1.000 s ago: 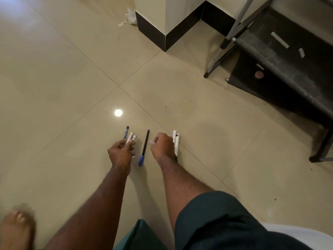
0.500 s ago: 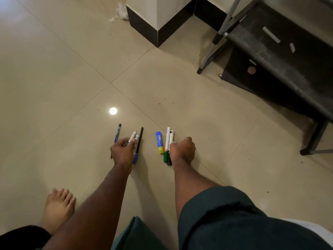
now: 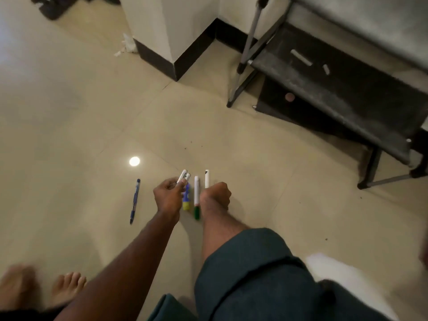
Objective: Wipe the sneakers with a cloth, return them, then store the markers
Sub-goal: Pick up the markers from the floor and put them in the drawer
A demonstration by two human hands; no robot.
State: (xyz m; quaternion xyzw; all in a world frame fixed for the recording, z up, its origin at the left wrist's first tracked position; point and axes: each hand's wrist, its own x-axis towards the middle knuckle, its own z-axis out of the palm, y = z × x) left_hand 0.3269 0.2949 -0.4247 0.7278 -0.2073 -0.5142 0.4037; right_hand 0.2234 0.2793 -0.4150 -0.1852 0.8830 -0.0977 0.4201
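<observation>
Gathering markers off the floor [image 3: 69,126], so judged to be in the last part of the task; no sneakers or cloth showing here, so wiping and returning cannot be confirmed from this view.

Nearest, at about 6 o'clock, left hand [image 3: 168,199] clutching two white markers [image 3: 184,176], their ends sticking out past the fingers. Right hand [image 3: 215,196], just at its 3 o'clock, curling round a white marker [image 3: 206,178] whose upper end is poking out toward 12 o'clock.

Lying between the two hands: a blue and yellow stick [image 3: 186,198] and a green-capped marker [image 3: 196,196], side by side. Off toward 9 o'clock of the left hand, well apart, a blue pen [image 3: 134,201] resting alone.

Still needing pickup, by this reckoning: those three loose pieces.

Looking for a holder: no cup, box or case for markers visible. Farther out, at 1 to 2 o'clock, a dark metal rack [image 3: 324,89] carrying two small white bits, too blurred to name.
</observation>
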